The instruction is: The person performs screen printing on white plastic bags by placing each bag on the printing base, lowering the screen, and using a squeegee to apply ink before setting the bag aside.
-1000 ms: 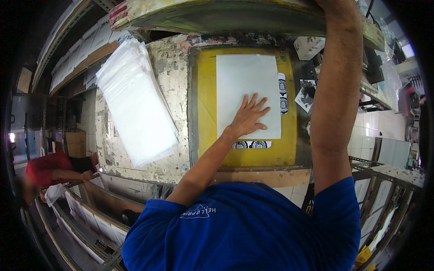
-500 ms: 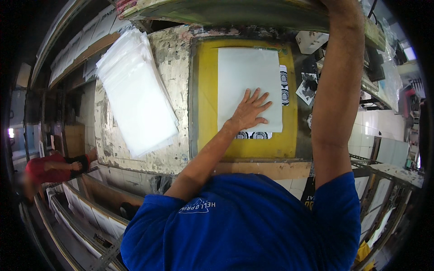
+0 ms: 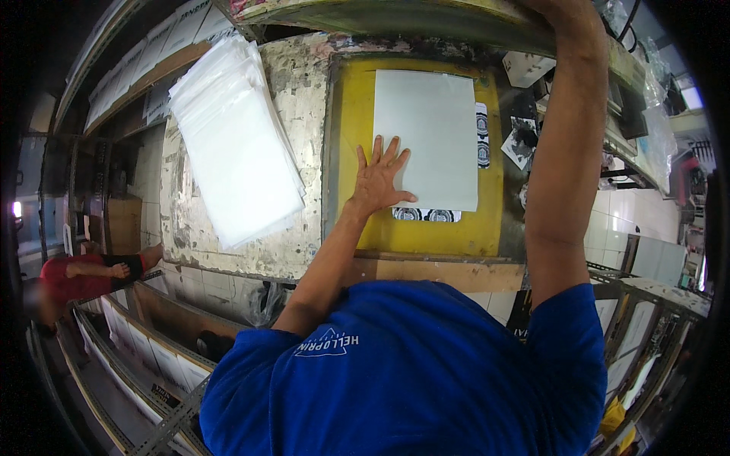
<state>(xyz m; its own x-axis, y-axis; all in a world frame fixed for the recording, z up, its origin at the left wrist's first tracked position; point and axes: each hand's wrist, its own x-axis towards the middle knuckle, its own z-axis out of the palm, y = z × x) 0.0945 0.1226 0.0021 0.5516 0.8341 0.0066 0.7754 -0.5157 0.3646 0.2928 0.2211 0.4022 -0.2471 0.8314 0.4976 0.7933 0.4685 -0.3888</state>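
Frame (image 3: 395, 21) beyond white sheet (image 3: 437, 121), pale stack (image 3: 242, 163) alongside, left hand (image 3: 378, 182) splayed, empty (right hand (image 3: 553, 7): grip unclear)

Bare left forearm (image 3: 327, 262) slanting forward and rightward, bare left hand (image 3: 374, 186) palm down, fingers (image 3: 391, 149) fanned, thumb (image 3: 405, 197) stretched right, bare right arm (image 3: 566, 152) reaching nearly straight forward, bare right hand (image 3: 552, 7) mostly cut off
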